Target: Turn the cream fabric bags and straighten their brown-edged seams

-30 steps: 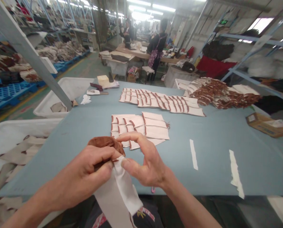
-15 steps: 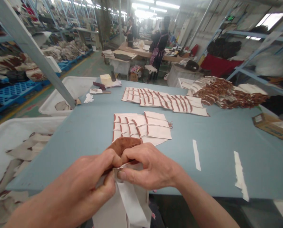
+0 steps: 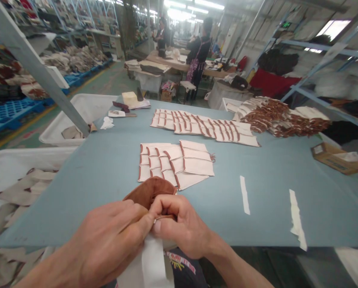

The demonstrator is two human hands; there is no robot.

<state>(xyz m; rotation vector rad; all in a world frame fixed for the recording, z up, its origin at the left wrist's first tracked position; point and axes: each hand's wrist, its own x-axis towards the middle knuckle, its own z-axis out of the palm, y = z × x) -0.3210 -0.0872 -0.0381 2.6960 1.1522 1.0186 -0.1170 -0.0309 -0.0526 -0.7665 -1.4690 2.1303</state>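
Between my hands is a cream fabric piece [image 3: 131, 272] with a brown suede-like band [image 3: 151, 188] at its top and a white strip [image 3: 153, 260] hanging down its front. My left hand [image 3: 115, 232] is closed, its thumb and fingers pinching the piece at the band's edge. Right beside it, my right hand [image 3: 179, 224] pinches the same edge between thumb and forefinger. The exact spot where the fingertips meet is partly hidden. Just beyond my hands, several overlapping cream pieces with brown edges [image 3: 193, 160] lie on the blue-green table [image 3: 107, 160].
A longer overlapping row of cream pieces [image 3: 203, 126] lies farther back. A brown-and-cream heap [image 3: 265, 114] and a cardboard box [image 3: 337, 158] are at right. Two pale strips, one torn [image 3: 297, 220], lie on the table. White bins [image 3: 65, 152] stand left, near a slanted metal post [image 3: 47, 76].
The held piece has turned and shifted slightly, and my left hand has rolled so its back faces up more. My right hand is a little lower. The whole view has shifted slightly.
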